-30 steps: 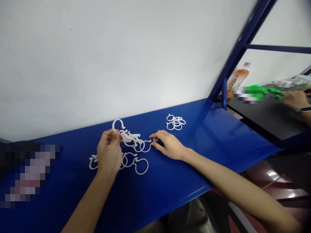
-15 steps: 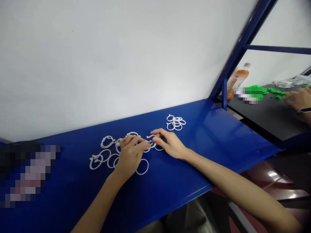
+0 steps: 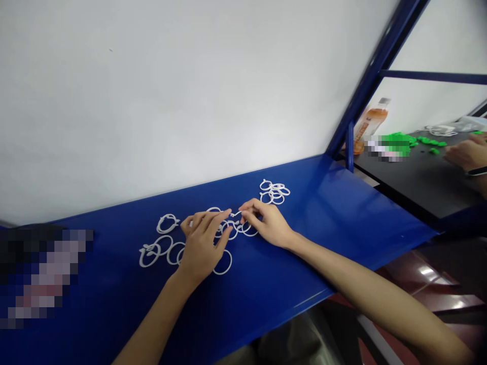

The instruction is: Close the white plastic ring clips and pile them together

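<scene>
Several white plastic rings point(image 3: 167, 223) lie scattered on a blue shelf point(image 3: 342, 213). My left hand point(image 3: 201, 246) rests over the middle of them, fingers stretched towards my right hand. My right hand point(image 3: 266, 223) pinches one white ring point(image 3: 236, 215) with thumb and forefinger; my left fingertips touch the same ring. A small separate heap of rings point(image 3: 274, 191) lies just behind my right hand.
A white wall rises behind the shelf. A blue frame post point(image 3: 365, 91) stands at the right. Beyond it, on a dark table point(image 3: 411, 177), are an orange bottle point(image 3: 368, 124), green pieces point(image 3: 426, 141) and another person's hand point(image 3: 466, 152). A blurred patch covers the left.
My left hand set down the bunch of rings it held and moved right across the pile. Both hands have come together on one ring.
</scene>
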Available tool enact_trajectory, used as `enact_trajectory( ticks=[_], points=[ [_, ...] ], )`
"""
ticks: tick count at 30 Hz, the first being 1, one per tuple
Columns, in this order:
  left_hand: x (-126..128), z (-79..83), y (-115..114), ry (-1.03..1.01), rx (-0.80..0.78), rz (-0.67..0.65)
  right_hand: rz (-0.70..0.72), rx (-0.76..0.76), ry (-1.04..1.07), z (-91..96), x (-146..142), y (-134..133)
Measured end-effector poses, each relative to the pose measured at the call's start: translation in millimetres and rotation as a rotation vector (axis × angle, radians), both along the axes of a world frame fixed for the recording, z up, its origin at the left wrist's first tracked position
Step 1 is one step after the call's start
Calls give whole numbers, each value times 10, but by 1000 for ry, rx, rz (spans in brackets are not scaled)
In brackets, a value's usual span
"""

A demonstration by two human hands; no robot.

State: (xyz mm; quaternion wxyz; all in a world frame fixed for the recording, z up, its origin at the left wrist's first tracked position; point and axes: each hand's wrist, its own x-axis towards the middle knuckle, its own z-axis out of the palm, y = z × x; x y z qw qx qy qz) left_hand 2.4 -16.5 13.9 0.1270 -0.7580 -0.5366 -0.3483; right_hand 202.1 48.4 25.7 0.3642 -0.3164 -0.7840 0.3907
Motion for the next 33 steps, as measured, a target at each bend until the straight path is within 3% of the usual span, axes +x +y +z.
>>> enact_trajectory(
  ticks=[5, 10, 15, 21, 25, 29, 33],
  points=[
    [-12, -30, 21, -25, -10, -32, 50, 43, -72, -36, -25, -21],
    [-20, -28, 26, -32, -3, -4, -18, 403, -125, 0, 25, -45],
    [-21, -21, 27, -71, 11, 18, 103, 613, -224, 54, 80, -23],
    [-19, 37, 25, -288, -133, -105, 50, 426, -38, -15, 68, -10],
    [-24, 54, 18, -399, -140, -56, 89, 265, -11, -23, 36, -33],
    [-32, 51, 16, -366, -98, -70, 161, 161, -73, 7, 37, -60],
    [-41, 34, 12, -297, -47, -138, 213, 174, -54, 20, 62, -87]
  ],
)
